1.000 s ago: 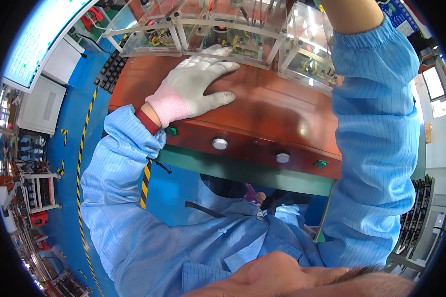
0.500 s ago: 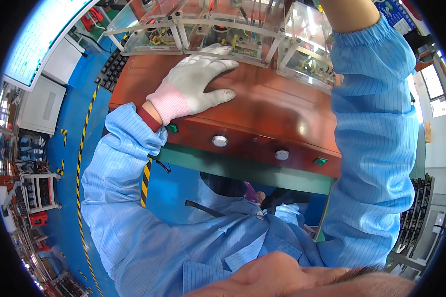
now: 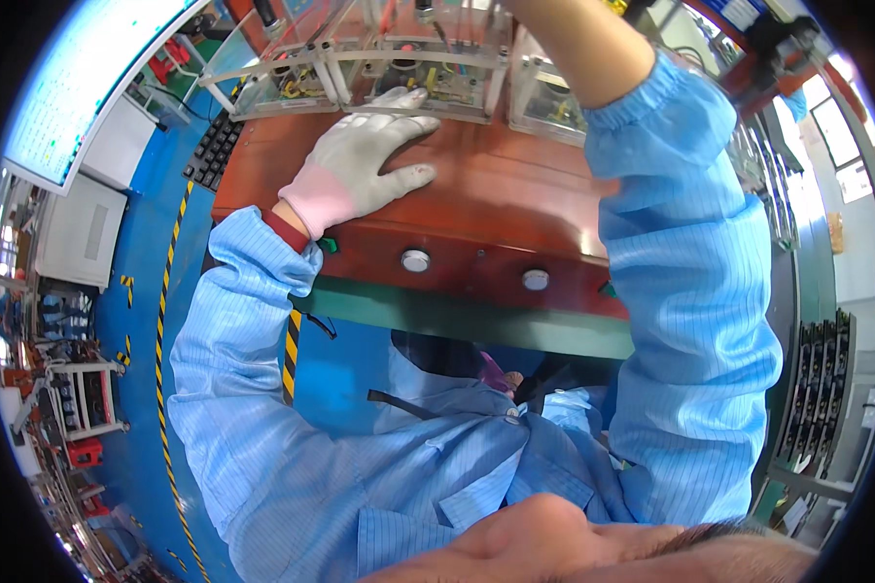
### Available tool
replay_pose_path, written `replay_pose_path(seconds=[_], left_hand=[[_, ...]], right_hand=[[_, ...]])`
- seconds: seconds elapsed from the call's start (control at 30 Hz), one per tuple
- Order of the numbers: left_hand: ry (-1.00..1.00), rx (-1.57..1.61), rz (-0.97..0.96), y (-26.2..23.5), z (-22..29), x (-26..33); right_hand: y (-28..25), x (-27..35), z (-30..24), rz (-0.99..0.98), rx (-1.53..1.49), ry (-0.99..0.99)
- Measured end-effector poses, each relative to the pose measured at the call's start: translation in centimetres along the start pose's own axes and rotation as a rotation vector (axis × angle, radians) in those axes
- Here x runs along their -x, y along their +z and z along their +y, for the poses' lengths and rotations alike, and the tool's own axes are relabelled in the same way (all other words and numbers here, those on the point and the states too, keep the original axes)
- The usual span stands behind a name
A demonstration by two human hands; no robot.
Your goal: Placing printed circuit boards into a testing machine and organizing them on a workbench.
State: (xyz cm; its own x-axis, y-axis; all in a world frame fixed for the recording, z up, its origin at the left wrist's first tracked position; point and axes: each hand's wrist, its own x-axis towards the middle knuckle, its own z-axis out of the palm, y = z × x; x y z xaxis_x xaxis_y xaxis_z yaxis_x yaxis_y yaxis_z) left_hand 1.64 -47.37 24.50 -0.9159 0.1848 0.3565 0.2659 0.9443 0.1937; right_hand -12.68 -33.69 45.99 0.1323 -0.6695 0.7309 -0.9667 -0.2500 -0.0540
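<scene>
My left hand (image 3: pixel 365 160), in a white knit glove with a pink cuff, lies flat on the red-brown top of a bench unit (image 3: pixel 486 209). Its fingers are spread and hold nothing; their tips reach the foot of a clear plastic fixture (image 3: pixel 413 92) with wires and small circuit parts inside. My right arm, in a blue striped sleeve (image 3: pixel 690 282), stretches up past the fixture's right part (image 3: pixel 546 97). The wrist is bare, and the right hand itself lies beyond the upper edge, out of sight.
Round white buttons (image 3: pixel 415 260) and a green switch (image 3: pixel 330 246) sit on the unit's front. To the left are a black keyboard (image 3: pixel 212 151) and a lit screen (image 3: pixel 92 73). A rack of dark parts (image 3: pixel 819 389) stands at the right. Yellow-black tape (image 3: pixel 165 321) crosses the blue floor.
My right arm has shifted to the left across the fixture. The left hand stays flat on the unit, and the view has moved slightly.
</scene>
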Motion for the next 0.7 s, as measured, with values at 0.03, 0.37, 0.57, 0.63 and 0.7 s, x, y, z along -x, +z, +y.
replay_pose_path(seconds=[0.03,0.37,0.57,0.63,0.7], left_hand=[[-0.01,-0.018,-0.002,0.1,0.3,0.1],[0.122,-0.028,0.009,1.8,9.6,2.4],[0.512,0.463,0.038,7.0,19.2,3.0],[0.69,0.667,-0.026,10.2,22.6,3.6],[0.752,0.729,-0.065,13.0,25.8,4.5]], right_hand=[[0.3,0.2,-1.0,-0.053,-0.023,0.112],[-3.1,22.3,-8.4,-0.29,0.417,0.17],[-15.5,34.3,-18.1,-0.581,0.428,1.305],[-17.9,39.8,-21.4,-0.73,0.552,1.555],[-18.3,43.9,-24.3,-0.849,0.632,1.65]])
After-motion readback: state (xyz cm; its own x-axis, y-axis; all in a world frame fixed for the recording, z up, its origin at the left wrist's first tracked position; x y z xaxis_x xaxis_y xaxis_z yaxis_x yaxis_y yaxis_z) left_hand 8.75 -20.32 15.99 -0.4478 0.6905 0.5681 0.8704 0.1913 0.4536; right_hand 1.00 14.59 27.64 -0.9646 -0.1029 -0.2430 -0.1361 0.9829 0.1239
